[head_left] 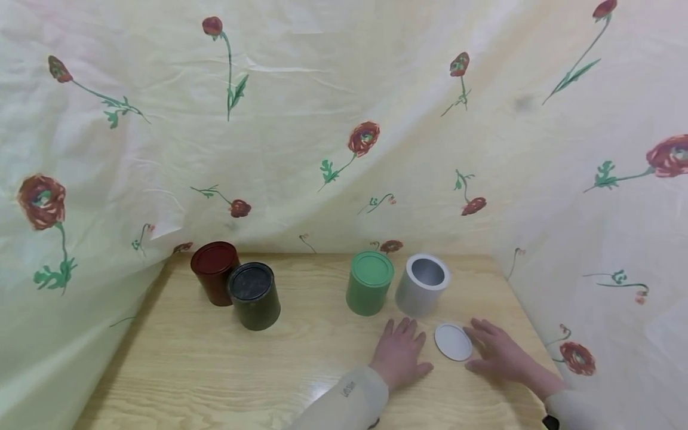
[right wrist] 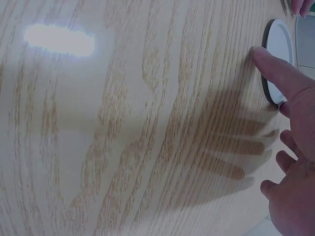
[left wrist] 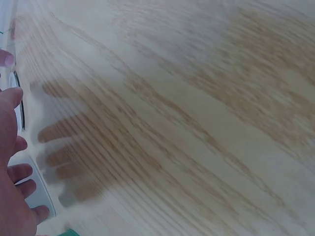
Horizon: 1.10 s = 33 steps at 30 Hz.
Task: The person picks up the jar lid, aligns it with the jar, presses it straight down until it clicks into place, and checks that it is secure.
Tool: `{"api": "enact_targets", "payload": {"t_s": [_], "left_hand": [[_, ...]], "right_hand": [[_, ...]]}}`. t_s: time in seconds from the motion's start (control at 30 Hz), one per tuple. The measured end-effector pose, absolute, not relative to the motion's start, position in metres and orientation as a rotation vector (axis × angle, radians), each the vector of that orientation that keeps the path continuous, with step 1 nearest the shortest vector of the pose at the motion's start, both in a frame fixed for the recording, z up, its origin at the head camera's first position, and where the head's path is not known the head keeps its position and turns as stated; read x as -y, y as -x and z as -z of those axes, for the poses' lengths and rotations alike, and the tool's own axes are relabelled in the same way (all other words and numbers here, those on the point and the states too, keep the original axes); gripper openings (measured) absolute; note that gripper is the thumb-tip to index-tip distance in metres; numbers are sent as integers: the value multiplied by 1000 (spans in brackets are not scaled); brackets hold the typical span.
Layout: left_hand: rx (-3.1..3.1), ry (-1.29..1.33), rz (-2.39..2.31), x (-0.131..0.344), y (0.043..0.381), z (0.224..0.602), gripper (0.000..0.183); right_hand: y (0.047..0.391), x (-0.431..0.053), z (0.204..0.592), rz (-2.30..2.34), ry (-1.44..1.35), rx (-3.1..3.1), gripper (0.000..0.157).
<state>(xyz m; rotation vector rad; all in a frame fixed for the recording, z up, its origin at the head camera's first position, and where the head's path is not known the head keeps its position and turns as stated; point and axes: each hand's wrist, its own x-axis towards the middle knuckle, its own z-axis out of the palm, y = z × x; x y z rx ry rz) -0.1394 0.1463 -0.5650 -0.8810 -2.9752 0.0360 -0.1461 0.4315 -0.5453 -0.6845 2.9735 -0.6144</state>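
A round white lid lies flat on the wooden table between my two hands. My right hand is at its right edge, thumb and fingers spread; in the right wrist view the thumb overlaps the lid, though contact is hard to tell. To the lid's left, my left hand hovers or rests with fingers extended and grips nothing. Behind the hands stands a light grey canister with its top uncovered, its dark inside showing. Beside it is a green canister with its lid on.
At the back left, a dark red canister and a black canister stand close together, both lidded. A flowered cloth hangs around the back and sides of the wooden table.
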Motion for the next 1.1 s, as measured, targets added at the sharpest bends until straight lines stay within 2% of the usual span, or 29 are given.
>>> {"api": "enact_targets", "payload": {"t_s": [0.67, 1.1], "left_hand": [[2992, 877, -31, -153, 138, 570, 69], [2994, 847, -44, -157, 137, 573, 71]], "right_hand": [[142, -421, 552, 661, 727, -3010, 72], [136, -410, 553, 678, 873, -3063, 69]]}}
